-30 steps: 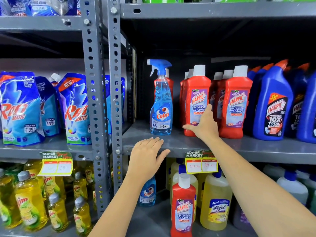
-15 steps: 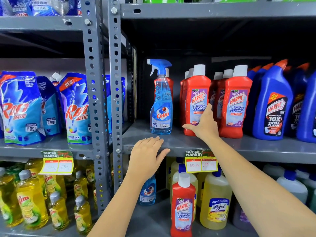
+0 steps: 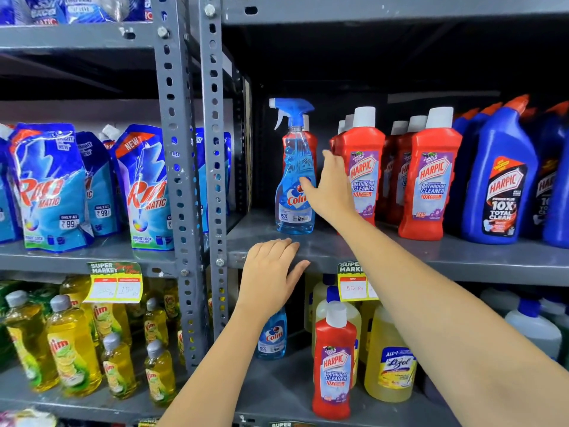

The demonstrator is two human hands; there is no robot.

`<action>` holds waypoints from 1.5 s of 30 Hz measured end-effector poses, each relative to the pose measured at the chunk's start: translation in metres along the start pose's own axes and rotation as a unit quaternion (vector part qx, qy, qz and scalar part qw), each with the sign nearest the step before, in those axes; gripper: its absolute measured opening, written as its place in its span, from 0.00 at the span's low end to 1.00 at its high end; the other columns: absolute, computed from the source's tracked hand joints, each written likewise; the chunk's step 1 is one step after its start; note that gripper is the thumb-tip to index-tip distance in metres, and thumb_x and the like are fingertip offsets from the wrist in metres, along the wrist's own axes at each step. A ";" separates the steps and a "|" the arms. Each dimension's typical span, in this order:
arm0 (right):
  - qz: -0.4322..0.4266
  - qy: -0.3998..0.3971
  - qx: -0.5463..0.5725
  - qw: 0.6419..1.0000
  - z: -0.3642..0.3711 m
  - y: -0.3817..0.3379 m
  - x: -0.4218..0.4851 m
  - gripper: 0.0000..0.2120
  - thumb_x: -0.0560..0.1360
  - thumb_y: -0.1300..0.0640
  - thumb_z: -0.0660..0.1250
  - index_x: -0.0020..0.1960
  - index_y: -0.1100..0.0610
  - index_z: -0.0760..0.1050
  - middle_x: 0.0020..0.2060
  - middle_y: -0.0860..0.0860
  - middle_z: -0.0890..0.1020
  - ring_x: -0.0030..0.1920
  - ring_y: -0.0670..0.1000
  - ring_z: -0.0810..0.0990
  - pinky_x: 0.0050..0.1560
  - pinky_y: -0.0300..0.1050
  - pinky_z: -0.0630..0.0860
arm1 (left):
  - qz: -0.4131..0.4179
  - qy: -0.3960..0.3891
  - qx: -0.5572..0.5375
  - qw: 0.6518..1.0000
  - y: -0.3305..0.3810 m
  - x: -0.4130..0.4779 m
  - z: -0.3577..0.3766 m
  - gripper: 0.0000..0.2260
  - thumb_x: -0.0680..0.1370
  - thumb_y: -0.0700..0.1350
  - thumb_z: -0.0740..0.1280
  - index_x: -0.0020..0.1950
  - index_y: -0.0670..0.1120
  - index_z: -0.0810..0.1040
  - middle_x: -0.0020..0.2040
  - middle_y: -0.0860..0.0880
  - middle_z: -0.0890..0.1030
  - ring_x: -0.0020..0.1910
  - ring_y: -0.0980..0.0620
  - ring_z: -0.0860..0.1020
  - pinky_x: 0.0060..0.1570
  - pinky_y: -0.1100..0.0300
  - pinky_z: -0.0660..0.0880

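A blue Colin spray bottle (image 3: 292, 183) stands upright on the grey middle shelf (image 3: 400, 260). My right hand (image 3: 331, 186) reaches in beside it, fingers spread, thumb over the bottle's label and fingers going behind its right side, not clearly closed round it. To its right stand red Harpic bathroom cleaner bottles (image 3: 429, 177). My left hand (image 3: 271, 269) rests flat on the front edge of the same shelf, fingers straight.
Blue Harpic bottles (image 3: 498, 177) fill the shelf's right end. Rin Matic pouches (image 3: 49, 189) sit on the left rack. Below are yellow Vim bottles (image 3: 70, 349), a red Harpic bottle (image 3: 334, 362), a Lizol bottle (image 3: 394, 365) and a small Colin bottle (image 3: 272, 337). A grey perforated upright (image 3: 212, 149) divides the racks.
My right hand has left the red Harpic bottle and moved left and up to the Colin spray bottle. My left hand has stayed on the shelf edge.
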State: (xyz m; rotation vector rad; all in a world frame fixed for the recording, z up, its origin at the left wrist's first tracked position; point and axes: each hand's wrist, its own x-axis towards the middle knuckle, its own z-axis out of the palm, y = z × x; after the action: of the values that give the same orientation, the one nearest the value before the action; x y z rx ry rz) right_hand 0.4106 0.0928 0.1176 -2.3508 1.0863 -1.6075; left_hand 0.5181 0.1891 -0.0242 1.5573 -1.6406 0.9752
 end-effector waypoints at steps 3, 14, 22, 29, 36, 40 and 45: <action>0.090 -0.070 0.040 0.993 0.011 0.001 0.012 0.35 0.73 0.51 0.72 0.72 0.61 0.59 0.67 0.58 0.70 0.66 0.58 0.73 0.60 0.51 0.72 | -0.004 -0.009 -0.001 1.000 0.000 0.001 -0.001 0.21 0.81 0.58 0.56 0.60 0.45 0.79 0.57 0.48 0.82 0.57 0.47 0.78 0.55 0.54 0.67; 0.160 -0.131 0.174 0.963 0.034 0.022 0.022 0.23 0.71 0.51 0.74 0.61 0.55 0.71 0.57 0.52 0.81 0.54 0.53 0.82 0.56 0.55 0.79 | -0.014 -0.028 -0.003 1.000 0.001 0.002 -0.004 0.21 0.80 0.58 0.56 0.60 0.46 0.79 0.58 0.48 0.82 0.57 0.48 0.78 0.56 0.54 0.67; 0.155 -0.146 0.171 0.962 0.034 0.023 0.021 0.23 0.73 0.50 0.72 0.63 0.55 0.68 0.58 0.52 0.80 0.55 0.54 0.81 0.56 0.56 0.79 | -0.011 -0.023 -0.007 1.000 0.001 0.001 -0.002 0.21 0.80 0.57 0.56 0.61 0.45 0.78 0.58 0.47 0.81 0.58 0.47 0.77 0.57 0.52 0.68; 0.150 -0.143 0.182 0.961 0.034 0.022 0.018 0.23 0.73 0.51 0.72 0.63 0.55 0.67 0.58 0.52 0.80 0.56 0.54 0.81 0.58 0.56 0.78 | -0.009 -0.031 -0.006 0.999 0.001 0.000 -0.003 0.21 0.81 0.57 0.56 0.62 0.45 0.78 0.59 0.47 0.81 0.59 0.47 0.76 0.58 0.52 0.67; 0.107 -0.097 0.155 0.977 0.021 0.016 0.001 0.22 0.72 0.50 0.73 0.59 0.56 0.66 0.57 0.53 0.80 0.55 0.54 0.80 0.56 0.55 0.78 | 0.008 -0.032 -0.005 0.999 0.004 -0.014 -0.008 0.22 0.82 0.53 0.57 0.71 0.42 0.70 0.70 0.43 0.72 0.71 0.44 0.66 0.71 0.49 0.59; 0.083 -0.057 0.223 0.970 0.003 0.006 -0.022 0.21 0.72 0.52 0.73 0.58 0.55 0.67 0.53 0.49 0.80 0.51 0.48 0.80 0.56 0.51 0.78 | -0.008 -0.035 -0.005 0.999 0.003 -0.060 -0.001 0.26 0.82 0.51 0.59 0.77 0.43 0.60 0.78 0.41 0.56 0.78 0.43 0.51 0.74 0.45 0.49; 0.069 -0.051 0.353 0.932 -0.031 -0.010 -0.059 0.15 0.72 0.56 0.73 0.53 0.49 0.68 0.50 0.47 0.82 0.50 0.44 0.82 0.55 0.50 0.80 | -0.029 -0.163 -0.006 0.986 -0.003 -0.162 0.037 0.25 0.83 0.54 0.56 0.77 0.46 0.62 0.79 0.43 0.51 0.78 0.43 0.50 0.73 0.44 0.51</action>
State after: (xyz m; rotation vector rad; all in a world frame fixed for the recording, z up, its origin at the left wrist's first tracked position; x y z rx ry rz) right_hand 0.3781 0.1453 0.0896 -1.8040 0.5049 -1.4734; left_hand 0.5332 0.2375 -0.1821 1.8196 -1.8018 0.7038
